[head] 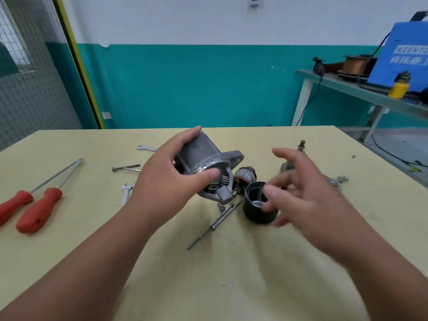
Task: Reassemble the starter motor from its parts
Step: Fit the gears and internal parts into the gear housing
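Nearest the lens, the left hand (171, 172) is seen clenched round the aluminium drive-end housing (203, 154), while the right hand (308, 188) is held loose and holds nothing.

The housing is held tilted just above the yellow table (208, 274), its open end with a small gear turned toward the camera. The right hand is blurred, its fingers spread over the upright black motor casing (257, 214); whether that is touched cannot be told. The armature (246, 176) is laid between housing and casing. A long through bolt (215, 224) is laid in front of them. Two red-handled screwdrivers (34, 209) are laid well apart at the left, and a spanner (146, 148) beyond the left hand.
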`<action>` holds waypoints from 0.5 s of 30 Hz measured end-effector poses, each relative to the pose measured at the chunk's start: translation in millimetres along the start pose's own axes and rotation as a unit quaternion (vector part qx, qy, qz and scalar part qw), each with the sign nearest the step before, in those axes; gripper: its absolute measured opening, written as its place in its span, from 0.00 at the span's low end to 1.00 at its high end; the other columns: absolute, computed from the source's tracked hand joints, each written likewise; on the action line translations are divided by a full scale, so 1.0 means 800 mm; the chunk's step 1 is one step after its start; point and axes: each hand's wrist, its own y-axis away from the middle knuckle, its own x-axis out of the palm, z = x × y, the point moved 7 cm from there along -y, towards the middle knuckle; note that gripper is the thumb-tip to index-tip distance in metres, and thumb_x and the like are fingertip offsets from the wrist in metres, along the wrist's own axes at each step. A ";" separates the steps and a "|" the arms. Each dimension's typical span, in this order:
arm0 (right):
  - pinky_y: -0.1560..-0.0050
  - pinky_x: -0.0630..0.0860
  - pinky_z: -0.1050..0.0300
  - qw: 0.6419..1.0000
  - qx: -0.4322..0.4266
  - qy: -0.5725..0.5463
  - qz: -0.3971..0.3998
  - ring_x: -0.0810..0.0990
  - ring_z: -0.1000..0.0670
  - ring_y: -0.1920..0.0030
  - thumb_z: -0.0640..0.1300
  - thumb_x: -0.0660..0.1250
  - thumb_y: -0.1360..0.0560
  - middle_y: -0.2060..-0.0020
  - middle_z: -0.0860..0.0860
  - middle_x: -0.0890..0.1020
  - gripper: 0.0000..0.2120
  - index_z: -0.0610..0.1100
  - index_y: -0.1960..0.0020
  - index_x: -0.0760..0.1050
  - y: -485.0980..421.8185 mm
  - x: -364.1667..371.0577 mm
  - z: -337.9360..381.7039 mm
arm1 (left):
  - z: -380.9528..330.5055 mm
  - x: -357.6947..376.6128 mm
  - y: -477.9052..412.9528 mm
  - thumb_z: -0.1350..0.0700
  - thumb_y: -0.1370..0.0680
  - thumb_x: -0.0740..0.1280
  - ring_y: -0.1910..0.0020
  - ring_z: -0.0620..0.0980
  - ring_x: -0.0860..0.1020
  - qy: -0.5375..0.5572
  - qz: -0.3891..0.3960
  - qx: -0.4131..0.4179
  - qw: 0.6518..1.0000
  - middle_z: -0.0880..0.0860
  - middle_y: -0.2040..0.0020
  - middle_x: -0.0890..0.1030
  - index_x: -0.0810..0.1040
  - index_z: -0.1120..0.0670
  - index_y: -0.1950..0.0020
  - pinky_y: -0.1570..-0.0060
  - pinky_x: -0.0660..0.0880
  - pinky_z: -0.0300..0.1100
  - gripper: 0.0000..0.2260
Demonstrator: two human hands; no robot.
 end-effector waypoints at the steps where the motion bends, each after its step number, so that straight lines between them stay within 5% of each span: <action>1: 0.59 0.85 0.50 0.990 0.063 -0.121 0.031 0.88 0.48 0.53 0.62 0.72 0.24 0.49 0.55 0.84 0.28 0.71 0.28 0.64 0.011 0.034 -0.002 | -0.003 0.002 0.004 0.40 0.33 0.79 0.39 0.38 0.81 -0.009 -0.003 0.008 1.000 0.23 0.37 0.74 0.72 0.27 0.27 0.40 0.82 0.43 0.36; 4: 0.59 0.84 0.44 0.911 0.173 -0.362 0.099 0.88 0.36 0.52 0.63 0.68 0.22 0.42 0.38 0.83 0.25 0.57 0.28 0.74 0.023 0.111 -0.004 | -0.010 0.011 0.017 0.37 0.33 0.78 0.37 0.29 0.75 -0.052 -0.011 0.047 0.998 0.28 0.37 0.75 0.71 0.29 0.26 0.43 0.73 0.27 0.37; 7: 0.65 0.82 0.50 0.857 0.202 -0.468 0.080 0.85 0.38 0.59 0.62 0.59 0.17 0.47 0.35 0.85 0.26 0.44 0.35 0.81 0.016 0.135 -0.007 | -0.013 0.028 0.027 0.32 0.32 0.72 0.37 0.25 0.71 -0.080 0.035 0.054 0.995 0.33 0.38 0.74 0.66 0.27 0.24 0.45 0.65 0.18 0.36; 10: 0.73 0.77 0.53 0.859 0.191 -0.474 0.005 0.79 0.45 0.68 0.62 0.59 0.16 0.58 0.39 0.82 0.26 0.41 0.37 0.80 0.009 0.130 -0.023 | -0.009 0.035 0.030 0.29 0.25 0.60 0.33 0.24 0.69 -0.035 0.075 0.027 0.996 0.29 0.33 0.72 0.64 0.25 0.23 0.41 0.66 0.22 0.29; 12: 0.75 0.72 0.55 0.880 0.183 -0.438 -0.028 0.75 0.48 0.71 0.62 0.57 0.16 0.62 0.42 0.79 0.26 0.42 0.37 0.79 0.006 0.121 -0.033 | -0.001 0.034 0.025 0.27 0.24 0.54 0.32 0.32 0.75 0.043 0.072 -0.031 0.996 0.29 0.33 0.74 0.66 0.24 0.25 0.37 0.72 0.35 0.26; 15: 0.76 0.67 0.58 0.914 0.186 -0.359 -0.038 0.73 0.50 0.72 0.64 0.56 0.16 0.63 0.43 0.80 0.25 0.46 0.41 0.80 0.004 0.112 -0.035 | 0.025 0.030 0.020 0.30 0.20 0.53 0.48 0.47 0.87 0.142 0.041 -0.198 0.969 0.41 0.41 0.84 0.79 0.27 0.36 0.49 0.82 0.48 0.19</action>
